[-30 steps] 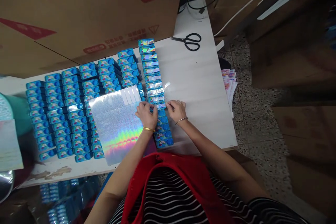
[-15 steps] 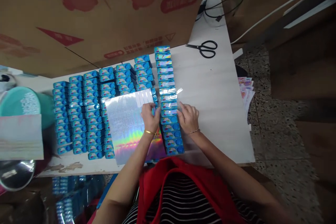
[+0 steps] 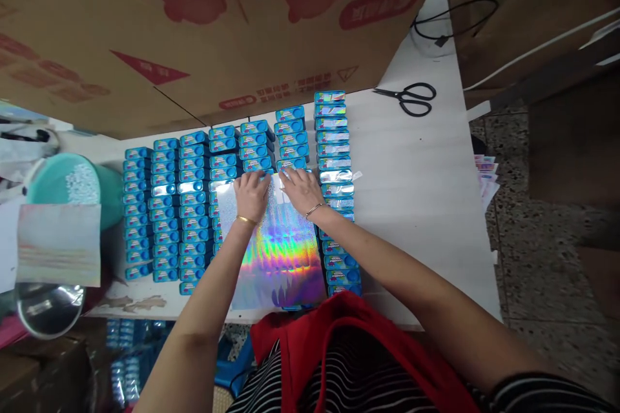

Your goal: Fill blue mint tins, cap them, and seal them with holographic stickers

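Carton (image 3: 271,26): brown printed cardboard, standing along the far side of the table.
Table (image 3: 411,206): white top, worn at the near edge.
Block of blue tins (image 3: 195,222): upright in columns on the table, left of and partly beneath the sheet.
Holographic sheet (image 3: 281,251): lies across the tops of the middle tin columns, against the near side of the table; rainbow glare over its lower half.
Sheet, handling: judged light, thin and bendy, its face probably slick, easily creased by the uneven tin tops; best held at the far edge or corners, with both hands spread.
Right-hand tin column (image 3: 336,190): separate row just beside the sheet; shiny strips on the upper tins.
Right hand (image 3: 303,192): back upward, fingers bent over the sheet's upper right; forearm slants in across the tin column. Pinching or merely pressing: cannot tell.
Left hand (image 3: 252,195): back upward, fingers curled at the sheet's far edge, forearm crossing its left side. Fingertips unclear; grasp cannot be told.
Scissors (image 3: 411,99): black, far right of the table, well apart from both hands.
Pale tab (image 3: 357,175): juts from the right-hand column.
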Available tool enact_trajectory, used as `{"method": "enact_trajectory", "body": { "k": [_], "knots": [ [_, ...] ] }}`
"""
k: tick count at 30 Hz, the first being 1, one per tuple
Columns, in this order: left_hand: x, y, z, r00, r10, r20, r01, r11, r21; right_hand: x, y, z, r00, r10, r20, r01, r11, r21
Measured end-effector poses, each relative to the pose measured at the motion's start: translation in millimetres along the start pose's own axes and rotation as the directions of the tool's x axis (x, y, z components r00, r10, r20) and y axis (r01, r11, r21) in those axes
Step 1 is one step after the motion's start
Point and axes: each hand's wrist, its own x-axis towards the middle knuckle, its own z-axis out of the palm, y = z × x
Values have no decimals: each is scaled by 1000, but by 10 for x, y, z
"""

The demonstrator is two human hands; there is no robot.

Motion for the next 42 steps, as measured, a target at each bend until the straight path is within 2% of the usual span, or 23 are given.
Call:
{"method": "enact_trajectory", "body": {
  "k": [6, 11, 16, 20, 24, 28, 32, 34, 36, 38, 39, 40, 42],
  "knots": [
    [-93, 5, -27, 999, 42, 0, -42, 999, 3, -37, 10, 15, 1000, 4, -27, -5, 1000, -2],
    [-99, 27, -55, 999, -50, 7, 51, 997, -58, -2, -34, -56, 1000, 18, -14, -18, 1000, -16],
    [52, -75, -155, 989, -106, 102, 117, 987, -108, 123, -64, -202, 1000, 14, 2, -14, 999, -33],
    [125, -113, -331, 987, -32, 158, 65, 977, -203, 185, -82, -306, 999, -40, 0, 40, 999, 23],
    [99, -47, -414, 993, 75, 96, -66, 993, -94, 241, -119, -324, 999, 4, 40, -8, 993, 114],
    [-9, 43, -314, 996, 77, 48, -75, 996, -45, 291, -140, -263, 996, 45, 77, -55, 990, 132],
    [-226, 125, -234, 999, 48, -10, -49, 998, -35, 292, -128, -180, 998, 42, 54, -48, 992, 113],
    [-387, 183, -292, 999, 38, -11, -38, 998, -55, 296, -116, -141, 998, 33, 47, -37, 995, 90],
    [-570, 269, -429, 999, 30, 22, -27, 992, -127, 299, -105, -119, 998, 19, 56, -23, 997, 74],
    [-742, 387, -611, 999, -37, 13, 39, 968, -249, 267, -100, -135, 999, 7, 41, -10, 996, 88],
    [-813, 457, -702, 993, -114, -24, 100, 938, -332, 222, -102, -161, 1000, 9, 8, -9, 994, 111],
    [-868, 531, -782, 972, -222, -70, 171, 886, -432, 152, -109, -199, 999, 20, -42, -14, 989, 148],
    [-927, 682, -892, 878, -467, -100, 294, 693, -658, -73, -138, -300, 986, 69, -149, -24, 959, 281]
  ]
}}
